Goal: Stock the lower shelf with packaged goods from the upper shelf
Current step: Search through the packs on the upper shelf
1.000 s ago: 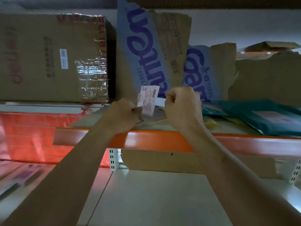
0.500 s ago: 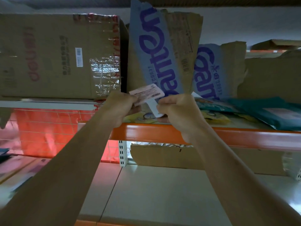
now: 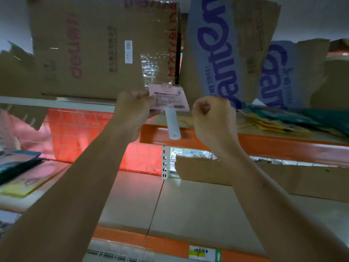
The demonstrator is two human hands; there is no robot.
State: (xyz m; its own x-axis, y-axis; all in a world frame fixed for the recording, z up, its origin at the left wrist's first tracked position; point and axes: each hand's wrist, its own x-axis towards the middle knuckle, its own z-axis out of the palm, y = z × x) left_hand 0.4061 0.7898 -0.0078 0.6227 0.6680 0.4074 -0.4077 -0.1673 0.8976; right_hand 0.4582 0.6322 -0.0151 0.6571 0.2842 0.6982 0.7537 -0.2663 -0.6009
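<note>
Head view, shelving seen from below. At nine o'clock, teal and pink packets (image 3: pixel 20 165) lie on a side shelf, blurred. Above them, at eleven o'clock, a taped brown box (image 3: pixel 102 52) sits on the upper shelf (image 3: pixel 283 146).

Near centre, the left hand (image 3: pixel 135 110) has its fingers clamped on the left edge of a pink pack (image 3: pixel 169 98). The pack is held flat-faced toward the camera, its white hang tab (image 3: pixel 172 125) pointing down across the orange shelf beam. A second ago the same pack stood nearly upright between both hands; half a second ago it was tilted and the right hand was at the tab. Now it lies level and only the left hand carries it.

Just right of the pack, at one o'clock from centre, the right hand (image 3: pixel 212 118) is curled into a loose fist, fingers together, holding nothing visible and not touching the pack. Behind it lean blue-printed cardboard flaps (image 3: pixel 217 50).

At three o'clock, more yellow and teal packets (image 3: pixel 279 121) lie stacked on the upper shelf.

At six o'clock, the lower shelf (image 3: pixel 198 210) is bare pale board.

Reading: the pack looks freed from the upper stock and settled in one hand, so the pick seems done. What remains is carrying it down to the lower shelf, and the stack at three o'clock suggests many more trips.
</note>
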